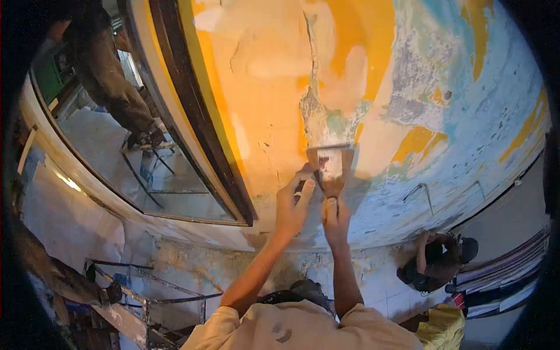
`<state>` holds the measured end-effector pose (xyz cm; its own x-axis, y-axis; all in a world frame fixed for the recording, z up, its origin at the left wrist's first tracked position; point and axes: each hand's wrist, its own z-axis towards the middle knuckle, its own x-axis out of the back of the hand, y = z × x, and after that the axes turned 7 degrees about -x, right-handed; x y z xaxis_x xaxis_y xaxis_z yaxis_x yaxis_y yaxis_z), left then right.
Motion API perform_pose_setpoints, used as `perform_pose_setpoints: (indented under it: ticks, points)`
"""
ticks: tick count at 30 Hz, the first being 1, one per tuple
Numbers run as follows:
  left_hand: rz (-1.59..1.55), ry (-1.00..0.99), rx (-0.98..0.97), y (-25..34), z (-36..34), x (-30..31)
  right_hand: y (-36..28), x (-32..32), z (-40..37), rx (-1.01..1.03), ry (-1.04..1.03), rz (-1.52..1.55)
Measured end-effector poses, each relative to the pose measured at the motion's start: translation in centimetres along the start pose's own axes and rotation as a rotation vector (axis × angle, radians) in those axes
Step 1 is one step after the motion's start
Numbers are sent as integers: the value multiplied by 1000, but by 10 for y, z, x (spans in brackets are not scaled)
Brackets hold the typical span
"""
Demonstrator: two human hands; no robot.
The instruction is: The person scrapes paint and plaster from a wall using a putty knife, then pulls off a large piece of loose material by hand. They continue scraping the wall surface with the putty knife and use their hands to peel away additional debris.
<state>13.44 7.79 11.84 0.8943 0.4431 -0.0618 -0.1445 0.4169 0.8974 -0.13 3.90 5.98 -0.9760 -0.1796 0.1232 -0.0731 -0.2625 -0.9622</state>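
Observation:
My right hand (336,220) is closed round the handle of a wide putty knife (346,166), thumb on top. The knife's straight blade edge meets the wall, and a whitish lump of filler (330,164) lies on the blade. Just left of the knife, my left hand (293,204) is closed with thumb and fingers round something dark, mostly hidden; I cannot tell what it is. Above the blade, a rough grey crack (312,96) runs up the patchy orange and peach wall (262,105).
A dark-framed mirror (169,169) on the left reflects a person's leg on a metal stand. Lower left, a person's leg (64,274) rests on a paint-spattered metal frame (146,300). A capped person (434,262) crouches lower right, near yellow cloth (441,329). Metal hooks (429,195) project from the blue wall.

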Motion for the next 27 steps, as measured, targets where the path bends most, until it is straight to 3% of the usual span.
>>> perform_pose_setpoints:
  ticks: [1, 4, 8, 13, 16, 19, 23, 26, 27]
  points:
    - [12, 23, 8, -9, -4, -3, 10, -2, -7, -68, -23, -34]
    - [-81, 109, 169, -27, -14, -15, 26, -13, -17, -5, 9, -44]
    - [-57, 190, 102, -46, -13, -23, -5, -16, -14, -108, -93, -118]
    - [77, 313, -42, -25, -2, -26, 1, -37, -9, -29, -42, -74]
    - [-24, 347, 144, -2, 3, -24, 6, -50, -7, 5, -17, -27]
    - [-25, 324, 120, -17, 0, -20, -9, -45, -4, -39, -66, -97]
    - [54, 455, -80, -45, 0, -24, 6, -48, -9, 33, -33, -99]
    - [112, 433, -61, -7, 14, -9, -48, -51, 8, -25, -113, -122]
    - [91, 428, -32, 9, 20, -5, -40, -50, 1, 11, -102, -166]
